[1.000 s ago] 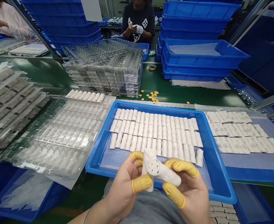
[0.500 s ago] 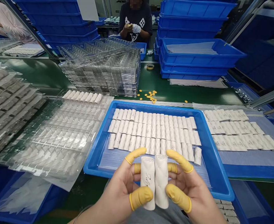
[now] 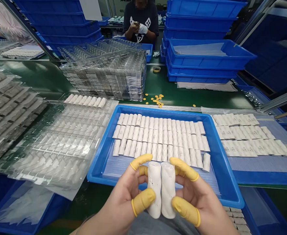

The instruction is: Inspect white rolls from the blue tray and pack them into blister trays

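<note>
Nearest the camera, the person's left hand [image 3: 120, 199] and right hand [image 3: 197, 199] are closed, each gripping one white cylinder between thumb and fingers. Yellow finger cots [image 3: 142, 202] cover the fingertips. The left cylinder [image 3: 154, 189] and right cylinder [image 3: 168, 190] stand upright side by side, touching along their length, above the near part of a blue plastic tray [image 3: 163, 110]. In this tray, close rows of white cylinders [image 3: 158, 137] lie on a clear plastic sheet, with one loose cylinder [image 3: 206, 162] at the near right end of the rows. To the right, more white cylinders with small printed marks [image 3: 251, 137] lie in rows on a bluish sheet. To the left lies a clear blister tray [image 3: 60, 140], with grey-packed blister trays [image 3: 6, 98] beyond it. Farther off, on a green workbench [image 3: 173, 85], are scattered gold discs [image 3: 157, 100], a stack of clear blister trays [image 3: 104, 75], a roll of tape [image 3: 156, 69] and stacked blue crates [image 3: 202, 52]. At the far side, a co-worker [image 3: 141, 19] holds a small gold item in a white-gloved hand [image 3: 142, 28].
</note>
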Motion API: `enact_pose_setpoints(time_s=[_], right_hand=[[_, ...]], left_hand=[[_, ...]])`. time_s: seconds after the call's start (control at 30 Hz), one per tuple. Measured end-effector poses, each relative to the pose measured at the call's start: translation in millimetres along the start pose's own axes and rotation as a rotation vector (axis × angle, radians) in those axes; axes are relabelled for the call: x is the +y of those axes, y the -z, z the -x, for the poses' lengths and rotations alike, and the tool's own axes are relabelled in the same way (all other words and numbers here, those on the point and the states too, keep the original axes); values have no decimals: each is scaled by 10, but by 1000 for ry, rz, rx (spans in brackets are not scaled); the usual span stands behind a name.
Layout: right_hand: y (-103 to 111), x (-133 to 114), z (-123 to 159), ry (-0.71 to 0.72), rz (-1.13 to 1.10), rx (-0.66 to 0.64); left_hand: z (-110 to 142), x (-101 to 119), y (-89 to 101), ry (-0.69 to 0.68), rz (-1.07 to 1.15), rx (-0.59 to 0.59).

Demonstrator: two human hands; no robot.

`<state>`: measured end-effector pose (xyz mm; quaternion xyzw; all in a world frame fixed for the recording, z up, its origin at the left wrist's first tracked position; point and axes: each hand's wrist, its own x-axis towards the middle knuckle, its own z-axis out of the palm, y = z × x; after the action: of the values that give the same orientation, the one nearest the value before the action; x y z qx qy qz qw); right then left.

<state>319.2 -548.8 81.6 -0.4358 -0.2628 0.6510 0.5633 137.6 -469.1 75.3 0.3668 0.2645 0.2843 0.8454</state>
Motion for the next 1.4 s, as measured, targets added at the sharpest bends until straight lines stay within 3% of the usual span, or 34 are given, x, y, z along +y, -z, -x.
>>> enact_pose_setpoints(time_s=[0.23,0.57,0.8,0.93,1.17,1.4], right_hand=[[-27,4,-5,41,-40,19],[-57,-39,-25,-26,-96,5],[-56,-21,-37,47,-23,23],[-8,-22,-51,79,38,-37],[-21,-22,-41,-4,-35,-13],[-26,-48,-52,64,10,-1]], left_hand=[[16,33,-3,-14,13,-24],[6,-4,-2,-3,72,-72],[-4,35,25,-32,85,-24],[-7,40,23,-23,87,-14],[-17,36,0,16,79,-61],[8,48,56,37,63,-33]])
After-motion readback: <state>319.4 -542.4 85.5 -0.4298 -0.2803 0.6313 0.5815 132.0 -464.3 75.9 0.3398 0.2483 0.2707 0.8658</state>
